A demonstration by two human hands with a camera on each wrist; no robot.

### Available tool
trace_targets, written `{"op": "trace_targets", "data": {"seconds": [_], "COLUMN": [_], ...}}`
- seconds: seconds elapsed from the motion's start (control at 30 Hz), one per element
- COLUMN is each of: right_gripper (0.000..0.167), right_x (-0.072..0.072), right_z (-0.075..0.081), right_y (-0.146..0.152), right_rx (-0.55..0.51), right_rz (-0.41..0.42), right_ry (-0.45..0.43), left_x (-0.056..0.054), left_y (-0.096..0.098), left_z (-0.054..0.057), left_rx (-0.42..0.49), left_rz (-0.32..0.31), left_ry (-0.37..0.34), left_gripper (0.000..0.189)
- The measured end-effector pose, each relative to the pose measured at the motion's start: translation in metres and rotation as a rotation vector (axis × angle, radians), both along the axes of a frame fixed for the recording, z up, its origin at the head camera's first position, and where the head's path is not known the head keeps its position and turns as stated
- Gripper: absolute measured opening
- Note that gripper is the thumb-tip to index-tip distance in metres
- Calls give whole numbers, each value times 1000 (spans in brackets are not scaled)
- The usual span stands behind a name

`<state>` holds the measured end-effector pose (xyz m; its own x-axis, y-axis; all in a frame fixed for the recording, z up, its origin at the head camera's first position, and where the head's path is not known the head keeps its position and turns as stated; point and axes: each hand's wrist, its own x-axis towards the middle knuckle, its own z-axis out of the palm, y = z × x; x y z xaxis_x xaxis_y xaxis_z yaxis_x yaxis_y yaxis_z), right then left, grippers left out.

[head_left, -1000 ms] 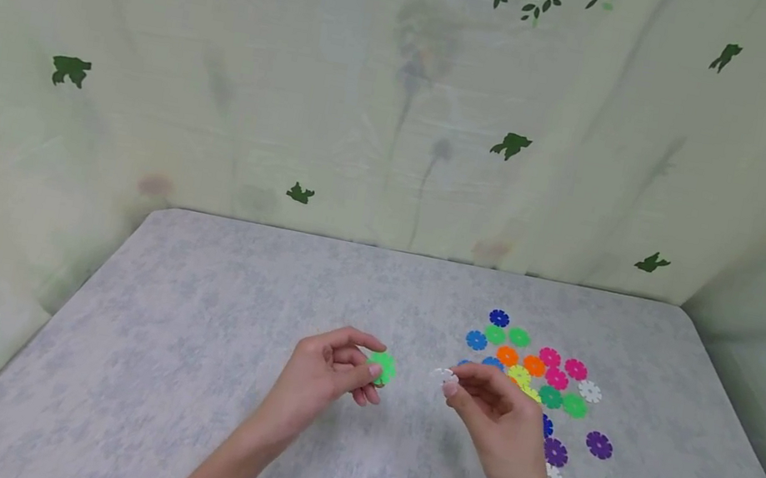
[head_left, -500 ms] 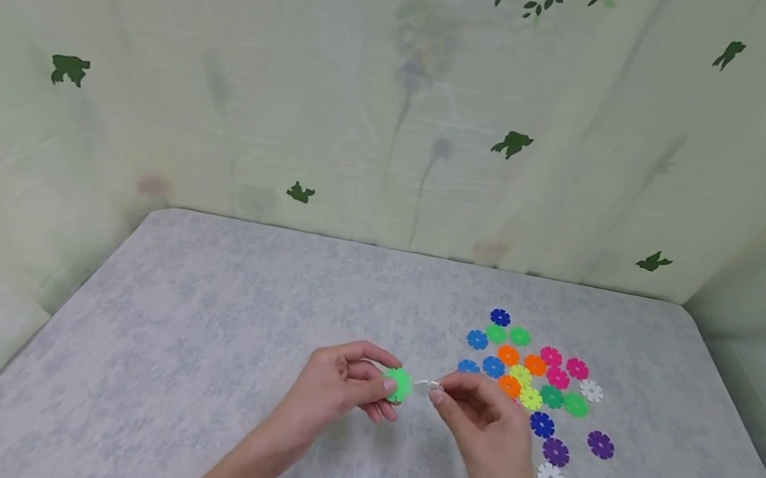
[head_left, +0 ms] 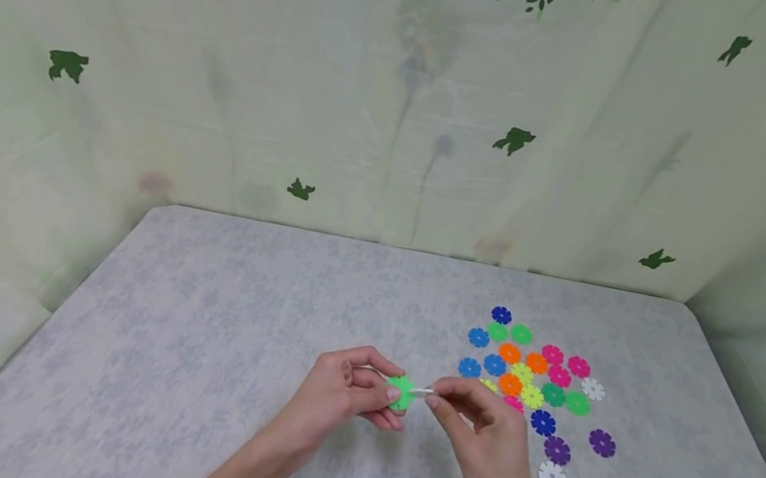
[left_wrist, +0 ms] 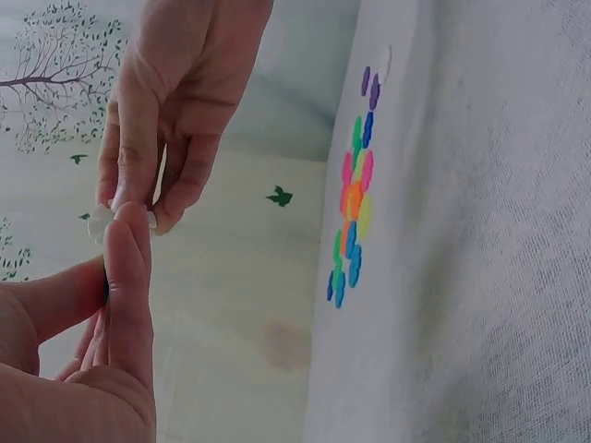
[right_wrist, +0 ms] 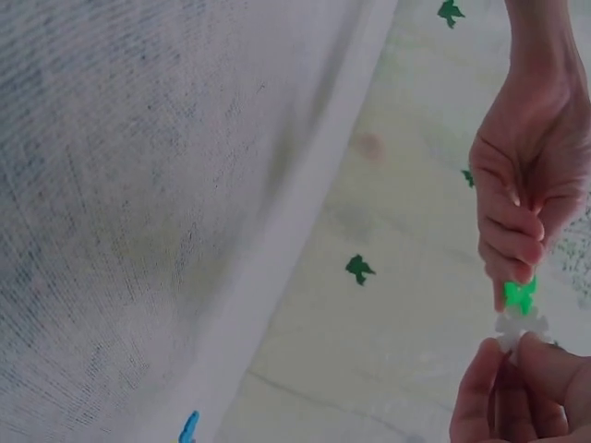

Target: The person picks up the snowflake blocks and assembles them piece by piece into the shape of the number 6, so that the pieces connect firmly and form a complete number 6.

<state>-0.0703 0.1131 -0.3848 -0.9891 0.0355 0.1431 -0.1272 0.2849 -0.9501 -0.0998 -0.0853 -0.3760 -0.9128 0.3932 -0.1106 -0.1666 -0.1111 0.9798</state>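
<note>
In the head view my left hand (head_left: pixel 343 389) pinches a bright green snowflake disc (head_left: pixel 400 392) between thumb and fingers, held above the table. My right hand (head_left: pixel 483 433) pinches a white snowflake disc (head_left: pixel 422 392), turned nearly edge-on, its left edge right at the green disc's right edge. From the right wrist view, the notched white disc (right_wrist: pixel 520 326) overlaps the lower part of the green one (right_wrist: pixel 520 293). Fingers hide most of both discs in the left wrist view, where only part of the white disc (left_wrist: pixel 100 223) shows.
Several loose snowflake discs lie to the right of my hands on the grey table (head_left: pixel 186 324), among them an orange disc (head_left: pixel 511 385), a purple disc (head_left: pixel 602 443) and a white disc (head_left: pixel 552 476). A pale curtain (head_left: pixel 242 80) printed with birds hangs behind the table.
My left hand has moved right and slightly down with the green disc. My right hand has shifted slightly left and down, bringing the white disc from a clear gap up to the green disc's edge.
</note>
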Motion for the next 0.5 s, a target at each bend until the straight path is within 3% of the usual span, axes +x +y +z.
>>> {"op": "trace_targets", "data": {"seconds": [0.3, 0.5], "right_gripper": [23, 19], "right_x": [0, 0], "right_z": [1, -1], "right_y": [-1, 2], "right_rx": [53, 17], "right_rz": [51, 75], "right_ry": [91, 68], "left_x": [3, 1], "left_y": [-2, 0], "left_z": [-1, -1], "left_rx": [35, 25], "left_rz": [-4, -21], "left_ry": [-47, -45], "left_gripper": [25, 27]}}
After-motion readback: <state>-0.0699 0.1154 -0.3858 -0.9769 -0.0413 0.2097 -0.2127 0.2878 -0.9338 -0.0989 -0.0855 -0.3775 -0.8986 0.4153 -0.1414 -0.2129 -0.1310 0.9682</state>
